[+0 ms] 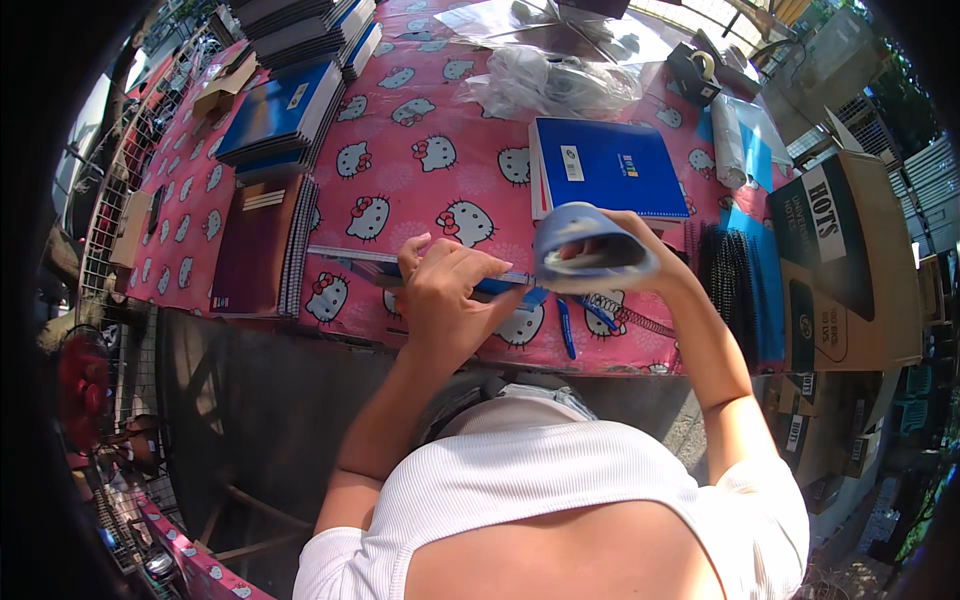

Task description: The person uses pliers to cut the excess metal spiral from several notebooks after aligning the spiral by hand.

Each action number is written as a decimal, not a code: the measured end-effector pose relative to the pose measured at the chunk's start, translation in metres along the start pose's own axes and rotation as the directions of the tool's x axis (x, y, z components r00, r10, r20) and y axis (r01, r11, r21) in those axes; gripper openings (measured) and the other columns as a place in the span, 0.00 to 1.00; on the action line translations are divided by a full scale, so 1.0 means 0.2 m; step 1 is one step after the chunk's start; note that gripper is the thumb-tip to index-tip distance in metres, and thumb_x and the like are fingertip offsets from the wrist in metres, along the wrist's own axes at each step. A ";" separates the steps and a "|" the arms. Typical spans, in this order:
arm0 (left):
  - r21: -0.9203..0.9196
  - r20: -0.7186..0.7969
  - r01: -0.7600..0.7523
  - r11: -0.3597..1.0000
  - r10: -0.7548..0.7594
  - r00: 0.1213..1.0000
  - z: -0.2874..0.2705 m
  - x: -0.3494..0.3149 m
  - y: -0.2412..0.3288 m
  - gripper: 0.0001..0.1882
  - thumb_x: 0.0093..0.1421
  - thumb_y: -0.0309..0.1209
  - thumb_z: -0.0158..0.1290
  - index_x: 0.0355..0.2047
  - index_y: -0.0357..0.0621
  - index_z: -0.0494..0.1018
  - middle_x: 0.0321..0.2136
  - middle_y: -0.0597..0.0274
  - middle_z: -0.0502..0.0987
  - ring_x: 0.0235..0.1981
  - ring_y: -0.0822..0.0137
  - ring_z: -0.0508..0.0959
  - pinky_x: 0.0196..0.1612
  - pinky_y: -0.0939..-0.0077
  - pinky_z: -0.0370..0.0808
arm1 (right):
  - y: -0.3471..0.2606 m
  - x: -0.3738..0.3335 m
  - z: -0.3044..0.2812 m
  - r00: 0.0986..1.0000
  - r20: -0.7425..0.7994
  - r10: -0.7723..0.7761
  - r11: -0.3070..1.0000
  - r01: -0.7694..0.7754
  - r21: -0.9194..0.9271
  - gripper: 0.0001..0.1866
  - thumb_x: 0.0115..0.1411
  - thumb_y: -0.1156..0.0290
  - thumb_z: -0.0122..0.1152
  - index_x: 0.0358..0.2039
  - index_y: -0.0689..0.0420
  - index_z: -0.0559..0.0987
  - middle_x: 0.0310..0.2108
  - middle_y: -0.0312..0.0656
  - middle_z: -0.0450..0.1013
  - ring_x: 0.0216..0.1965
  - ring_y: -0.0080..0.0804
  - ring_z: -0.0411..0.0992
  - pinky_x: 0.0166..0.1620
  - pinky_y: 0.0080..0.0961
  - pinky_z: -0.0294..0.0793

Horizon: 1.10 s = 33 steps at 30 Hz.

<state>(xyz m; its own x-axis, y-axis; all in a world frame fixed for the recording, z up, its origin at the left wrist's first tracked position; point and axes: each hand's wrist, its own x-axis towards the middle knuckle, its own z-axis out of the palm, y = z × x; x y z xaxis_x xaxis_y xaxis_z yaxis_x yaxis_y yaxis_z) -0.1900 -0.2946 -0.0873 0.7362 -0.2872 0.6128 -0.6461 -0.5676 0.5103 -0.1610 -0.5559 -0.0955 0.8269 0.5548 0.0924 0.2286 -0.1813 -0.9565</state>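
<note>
My left hand [452, 290] is closed around a thin notebook [362, 262] held on its edge, near the front of the table. A strip of blue shows below that hand. To its right, my right hand [662, 252] grips a blurred blue-grey, hollow rounded object [575, 222]. Its kind cannot be made out, and it hides most of the fingers. The object's left side is by the notebook's right end. Just beyond it lies a blue notebook [640, 165], on other books or paper. Blue pens [567, 328] and a dark spiral coil [640, 320] rest below the hands.
Notebook stacks [275, 115] and brown notebooks [262, 240] stand at left. Clear plastic [550, 85] and a tape dispenser [695, 72] are at the back. At right are black binding coils [728, 270] and a cardboard box [850, 260]. A pink patterned cloth [400, 185] covers the table.
</note>
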 end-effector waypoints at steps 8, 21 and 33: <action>-0.110 0.067 0.113 0.988 -0.106 0.992 -0.07 0.00 -0.03 0.17 0.36 0.36 0.69 0.28 0.47 0.78 0.26 0.68 0.80 0.31 0.66 0.77 0.50 0.65 0.60 | 0.04 0.12 0.08 0.986 -0.148 0.075 0.963 -0.110 -0.245 0.26 0.39 0.75 0.72 0.42 0.62 0.76 0.31 0.37 0.76 0.35 0.19 0.72 0.41 0.21 0.73; 0.216 0.061 0.114 0.970 -0.130 0.990 -0.21 0.03 -0.13 0.17 0.38 0.40 0.69 0.28 0.52 0.79 0.34 0.72 0.79 0.45 0.69 0.74 0.62 0.49 0.47 | 0.04 0.21 0.12 0.992 -0.032 0.123 0.987 -0.126 -0.097 0.29 0.34 0.80 0.68 0.44 0.61 0.77 0.39 0.39 0.77 0.39 0.26 0.74 0.42 0.21 0.72; 0.351 -0.004 0.197 0.915 -0.209 0.978 -0.26 -0.04 -0.28 0.24 0.35 0.56 0.66 0.25 0.53 0.79 0.39 0.74 0.77 0.53 0.62 0.70 0.57 0.26 0.40 | 0.05 0.34 0.24 0.993 -0.065 -0.099 0.994 0.101 0.029 0.25 0.37 0.78 0.67 0.41 0.59 0.78 0.34 0.38 0.78 0.36 0.28 0.75 0.42 0.25 0.73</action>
<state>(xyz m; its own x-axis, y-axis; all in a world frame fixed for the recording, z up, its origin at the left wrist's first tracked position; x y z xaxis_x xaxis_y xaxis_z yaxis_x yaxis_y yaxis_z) -0.1690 -0.2207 -0.0898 0.8544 -0.1593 0.4946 -0.3757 -0.8469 0.3762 -0.1280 -0.4802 -0.1118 0.8318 0.5158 0.2049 0.2960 -0.1001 -0.9499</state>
